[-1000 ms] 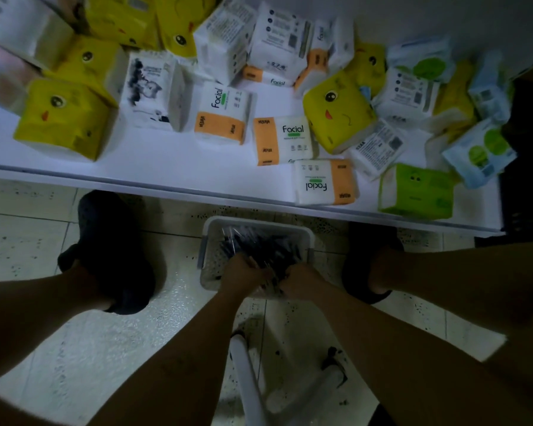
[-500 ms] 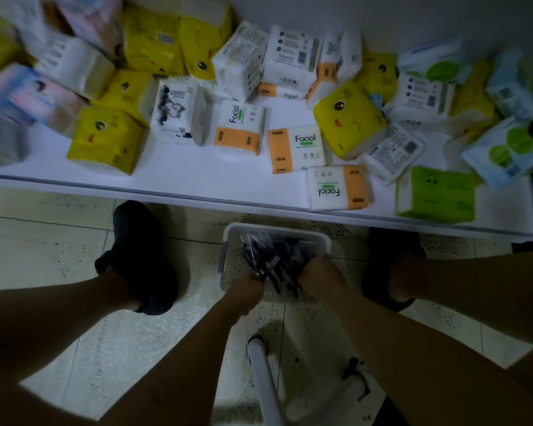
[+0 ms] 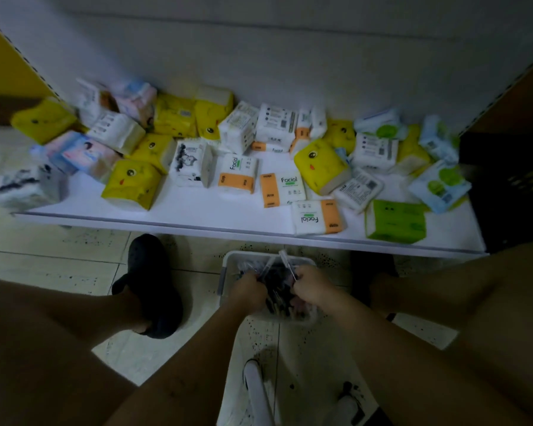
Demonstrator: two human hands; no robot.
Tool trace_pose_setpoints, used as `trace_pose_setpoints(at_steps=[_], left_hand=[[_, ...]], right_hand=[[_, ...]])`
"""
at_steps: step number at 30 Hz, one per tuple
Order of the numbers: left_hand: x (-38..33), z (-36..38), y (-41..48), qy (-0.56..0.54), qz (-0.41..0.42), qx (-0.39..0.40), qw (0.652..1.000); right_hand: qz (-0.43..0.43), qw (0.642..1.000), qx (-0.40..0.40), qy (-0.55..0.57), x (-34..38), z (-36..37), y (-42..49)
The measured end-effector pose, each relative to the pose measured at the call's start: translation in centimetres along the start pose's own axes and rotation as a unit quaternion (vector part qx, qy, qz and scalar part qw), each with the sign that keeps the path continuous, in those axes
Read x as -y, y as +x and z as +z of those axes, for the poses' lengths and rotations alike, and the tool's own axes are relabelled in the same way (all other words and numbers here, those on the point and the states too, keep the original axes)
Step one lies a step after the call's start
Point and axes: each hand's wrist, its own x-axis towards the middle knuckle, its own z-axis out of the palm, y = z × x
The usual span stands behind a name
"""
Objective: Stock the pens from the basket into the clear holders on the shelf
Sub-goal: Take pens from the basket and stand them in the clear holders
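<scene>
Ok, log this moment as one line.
stage: pen pickup | left grip: holds pens | right grip: holds pens | basket: on floor | clear holders: not in view

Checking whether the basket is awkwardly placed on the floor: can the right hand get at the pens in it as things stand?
Likely yes. The right hand is down in the open-topped basket, gripping pens; nothing covers them, and only the left hand shares the space.

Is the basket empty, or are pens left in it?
Not empty: dark pens lie in the basket; left hand and right hand each grip some.
</scene>
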Motion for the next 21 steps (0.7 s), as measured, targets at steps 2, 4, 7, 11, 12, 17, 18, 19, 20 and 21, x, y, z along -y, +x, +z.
trace_pose_setpoints(at_steps=[2,4,7,11,12,17,18,19,20,21], left_hand=[[-1.4,-0.3,-1.4,-0.010,0.019,-0.008,1.000],[-2.6,-0.5,-2.4,-0.015,0.050,-0.037,0.998],[-4.2,-0.9,-3.9,-0.009,0.117,-0.096,0.988],[-6.0,-1.6,-5.0,-0.056,0.159,-0.125,0.978],[-6.5,-1.8,-5.3,-0.062,0.161,-0.126,0.977],[-9.4,-2.7,-7.6,-0.078,0.223,-0.154,0.959],[-9.9,-3.0,-8.2,-0.076,0.239,-0.159,0.955],[-10.5,-3.3,-8.6,-0.078,0.255,-0.166,0.949],[-11.1,-3.7,-9.1,-0.084,0.268,-0.174,0.944],[-11.8,-4.1,-9.6,-0.093,0.280,-0.181,0.938]], right_hand=[[-0.020,0.999,-0.032,0.031,0.8,-0.4,-1.5],[-0.041,0.996,-0.071,0.023,1.7,-1.1,-2.9],[-0.089,0.988,-0.129,0.007,2.6,-2.2,-5.0],[-0.156,0.968,-0.197,0.030,2.9,-3.7,-7.1],[-0.159,0.967,-0.191,0.060,3.2,-3.9,-7.5],[-0.198,0.935,-0.175,0.236,5.0,-5.9,-8.8],[-0.218,0.929,-0.196,0.224,5.5,-6.3,-9.3],[-0.238,0.922,-0.218,0.214,5.9,-6.7,-9.9],[-0.252,0.914,-0.236,0.211,6.5,-7.1,-10.5],[-0.262,0.906,-0.246,0.225,7.0,-7.5,-11.1]])
